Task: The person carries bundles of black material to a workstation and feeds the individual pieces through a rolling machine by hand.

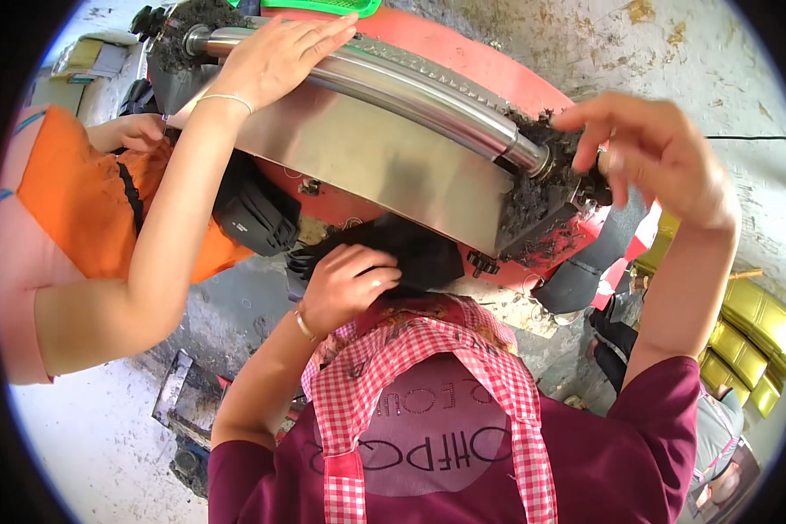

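I'm reading the angle of the steel roller [410,94] first, since any reach here would, as I judge it, turn on that. It lies crosswise in front of the wearer, its long axis slanting from the upper left of my view down to the lower right, with the fisheye adding some bow. Its right end sits in a mount crusted with dark fibrous clumps [528,205], and the right hand [646,157] is easily the nearer of the two: just beside that end, slightly beyond and to its right, so the roller runs away from it leftward. That hand looks loosely open, fingers bent and spread, with nothing I can make out in the grasp; it is blurred, and I cannot tell whether the fingertips touch the clumps. The left hand [354,278] is well back, on the wearer's side of the broad metal plate [349,157], which lies between it and the roller. Its fingers are half curled over something black [415,249], and I cannot tell whether they hold any of it. The roller's far left portion has a co-worker's hand [275,57] laid over it, palm down, so for me the right end offers the freer side.
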`<state>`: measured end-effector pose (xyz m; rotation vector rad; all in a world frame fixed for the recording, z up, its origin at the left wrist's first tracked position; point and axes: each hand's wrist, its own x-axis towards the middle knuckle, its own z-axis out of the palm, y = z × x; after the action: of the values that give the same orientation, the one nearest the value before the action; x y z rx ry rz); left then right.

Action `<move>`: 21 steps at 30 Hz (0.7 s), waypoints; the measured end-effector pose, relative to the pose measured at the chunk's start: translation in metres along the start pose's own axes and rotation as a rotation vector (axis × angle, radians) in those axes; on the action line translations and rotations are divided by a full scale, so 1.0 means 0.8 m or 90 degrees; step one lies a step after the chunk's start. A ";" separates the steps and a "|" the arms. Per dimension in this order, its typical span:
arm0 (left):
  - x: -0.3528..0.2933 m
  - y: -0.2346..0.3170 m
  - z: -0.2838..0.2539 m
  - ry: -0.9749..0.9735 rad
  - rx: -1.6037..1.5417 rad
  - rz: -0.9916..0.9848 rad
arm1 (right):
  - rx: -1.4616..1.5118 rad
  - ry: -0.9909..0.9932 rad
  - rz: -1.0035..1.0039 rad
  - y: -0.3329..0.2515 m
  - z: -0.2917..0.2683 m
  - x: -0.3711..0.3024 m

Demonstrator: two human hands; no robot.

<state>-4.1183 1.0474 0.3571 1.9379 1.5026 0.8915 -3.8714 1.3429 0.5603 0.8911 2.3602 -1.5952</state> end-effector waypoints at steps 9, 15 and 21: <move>0.054 0.013 -0.038 0.205 -0.265 -0.342 | -0.101 -0.118 -0.092 0.068 -0.011 0.179; 0.157 0.012 -0.048 0.115 -0.039 -0.381 | -0.108 -0.224 -0.048 0.087 0.025 0.216; 0.089 0.005 -0.082 0.068 -0.397 -0.436 | -0.007 -0.143 0.071 0.089 0.006 0.213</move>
<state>-4.1543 1.1161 0.4154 0.8607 1.5456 0.9824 -3.9713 1.4223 0.4268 0.7814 2.1277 -1.5487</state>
